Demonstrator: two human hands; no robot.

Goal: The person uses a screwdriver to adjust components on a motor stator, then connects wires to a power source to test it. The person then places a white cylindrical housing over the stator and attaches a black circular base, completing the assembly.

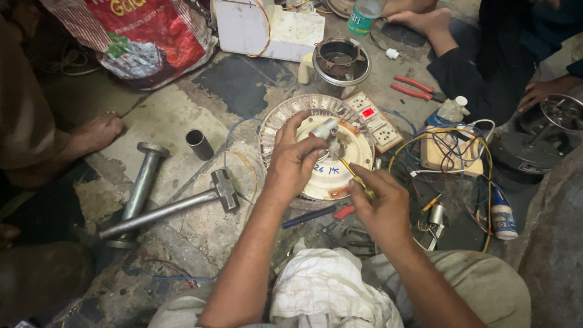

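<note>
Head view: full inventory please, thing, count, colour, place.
fan motor: 1, cream cover with silvery ribbed rim, centre floor
metal shaft: 1, silver, on the motor's middle, under the left fingers
screwdriver: 1, yellow handle, over the motor
hammer: 1, grey steel, floor left of the motor
steel rod: 1, grey, flanged, beside the hammer
short tube: 1, dark metal, floor
motor housing: 1, grey, above the motor
switch board: 1, cream with a red switch, right of the motor
pliers: 1, red handles, upper right
sack: 1, red and white, top left
wires: a tangle, yellow, blue, black, right
left hand: grips the shaft
right hand: holds the screwdriver
</note>
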